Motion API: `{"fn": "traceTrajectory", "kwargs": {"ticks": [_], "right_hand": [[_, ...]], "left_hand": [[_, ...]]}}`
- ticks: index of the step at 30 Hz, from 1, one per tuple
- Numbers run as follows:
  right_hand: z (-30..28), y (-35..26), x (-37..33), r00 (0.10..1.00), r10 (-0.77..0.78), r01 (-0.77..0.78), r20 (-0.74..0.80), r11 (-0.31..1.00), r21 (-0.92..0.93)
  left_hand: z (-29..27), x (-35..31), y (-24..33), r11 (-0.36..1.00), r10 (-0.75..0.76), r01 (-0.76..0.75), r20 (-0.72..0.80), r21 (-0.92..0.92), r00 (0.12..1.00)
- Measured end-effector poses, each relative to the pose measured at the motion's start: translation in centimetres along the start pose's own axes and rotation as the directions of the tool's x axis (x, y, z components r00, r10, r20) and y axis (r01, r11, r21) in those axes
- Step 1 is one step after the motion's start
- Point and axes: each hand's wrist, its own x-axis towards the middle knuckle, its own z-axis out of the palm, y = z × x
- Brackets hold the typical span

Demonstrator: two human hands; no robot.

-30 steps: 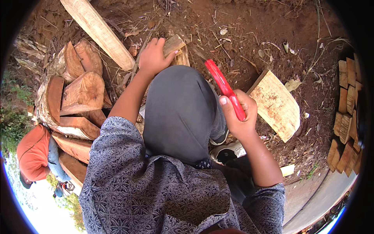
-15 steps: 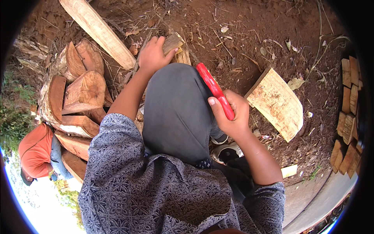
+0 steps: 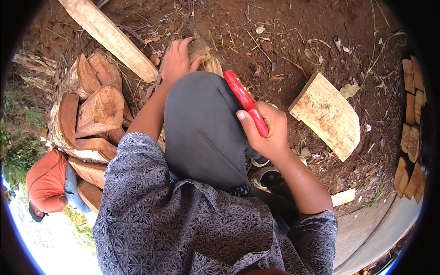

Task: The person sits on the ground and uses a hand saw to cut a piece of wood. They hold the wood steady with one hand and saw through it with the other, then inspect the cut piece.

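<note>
At the far side of my bent knee, my left hand (image 3: 176, 62) rests over a small wooden block (image 3: 198, 46), its fingers at one edge and the thumb at the near end. A paler piece of wood (image 3: 212, 65) shows beneath the block, partly hidden by the knee. My right hand (image 3: 272, 130) is wrapped round the red handle (image 3: 245, 101) of a tool, thumb lying along it. The handle slants up and left beside the knee. Whatever extends beyond its far end is not clear, so I cannot tell the tool's kind.
A flat cut wood slab (image 3: 327, 117) lies on the soil to the right. Split logs (image 3: 101, 110) are heaped at left, below a long plank (image 3: 110, 39). Stacked wood pieces (image 3: 412, 119) line the right rim. A person in orange (image 3: 47, 178) bends over at far left.
My right hand and the red handle have shifted slightly left and up. On the block, the left hand's fingers have shifted and one stretches out more. The view has also moved a little.
</note>
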Motion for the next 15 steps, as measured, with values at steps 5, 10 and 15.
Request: {"fn": "traceTrajectory", "kwargs": {"ticks": [5, 10, 15], "right_hand": [[0.05, 0.39, 0.07, 0.999, -0.038, 0.039, 0.009, 0.999, -0.020], [-0.06, 0.09, 0.14, 0.999, 0.015, -0.014, 0.034, 1.000, -0.028], [-0.01, 0.68, 0.11, 0.999, 0.012, -0.011, 0.036, 1.000, -0.026]], "left_hand": [[-0.40, 0.07, 0.23, 0.998, 0.056, -0.058, 0.092, 0.024, 0.994], [-0.51, 0.07, 0.36, 0.998, 0.039, -0.044, 0.118, 0.035, 0.992], [-0.47, 0.14, 0.59, 1.000, 0.009, -0.010, 0.131, 0.011, 0.991]]}}
